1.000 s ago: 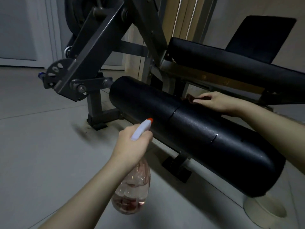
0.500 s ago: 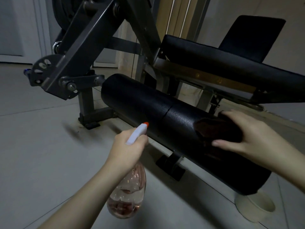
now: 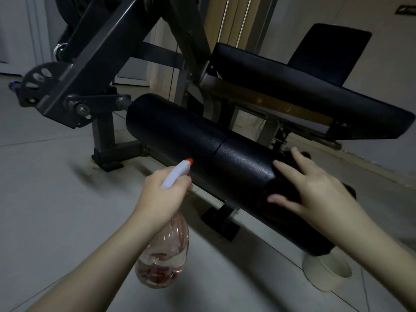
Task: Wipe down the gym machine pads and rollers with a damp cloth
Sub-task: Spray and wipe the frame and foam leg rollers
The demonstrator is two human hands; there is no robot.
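Hanging nearest, the clear spray bottle (image 3: 162,255) is holding a little pinkish liquid in its lower part. The left hand (image 3: 164,194) is gripping its white trigger head with fingers curled round it, and the orange nozzle is pointing away at the roller (image 3: 191,140). On the floor (image 3: 56,199), beside the roller's near right end, a pale round tub (image 3: 326,271) is sitting; its contents are not showing. The black roller is lying with its long axis running from near right to far left, where it is meeting the grey frame (image 3: 101,52). The right hand (image 3: 315,192) is pressing a dark cloth (image 3: 282,189) onto the roller's near half, fingers spread and straight. Beyond, the black seat pad (image 3: 292,86) is lying lengthwise, with a back pad (image 3: 331,52) rising behind it.
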